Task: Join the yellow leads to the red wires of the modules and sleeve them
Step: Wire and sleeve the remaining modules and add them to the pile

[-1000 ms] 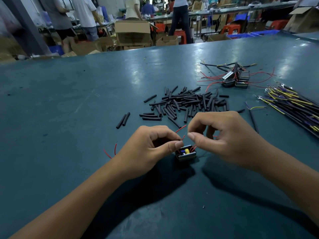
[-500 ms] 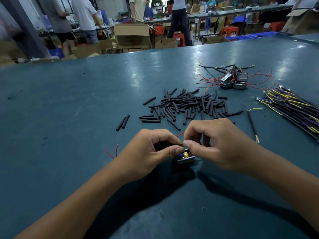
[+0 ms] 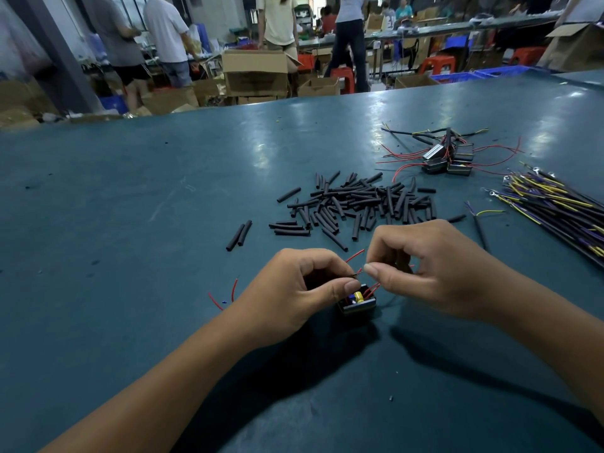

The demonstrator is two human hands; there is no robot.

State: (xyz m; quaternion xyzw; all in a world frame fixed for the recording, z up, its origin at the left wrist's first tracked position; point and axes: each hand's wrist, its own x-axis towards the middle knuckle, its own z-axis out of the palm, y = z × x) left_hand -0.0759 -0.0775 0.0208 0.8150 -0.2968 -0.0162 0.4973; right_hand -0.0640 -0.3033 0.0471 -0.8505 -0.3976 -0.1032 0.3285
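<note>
Low in the middle of the frame, a small black module (image 3: 357,302) sits on the teal table (image 3: 130,223), its red wires (image 3: 371,291) rising between two hands. Her left hand (image 3: 294,289) curls thumb against forefinger on a wire end, and the right hand (image 3: 425,273) pinches it just beside; the joint itself is too small to make out, possibly a twist. Above them lies a scatter of black sleeve tubes (image 3: 353,204). At upper right sit more modules (image 3: 447,161), and at the right edge a bundle of yellow leads (image 3: 555,204).
</note>
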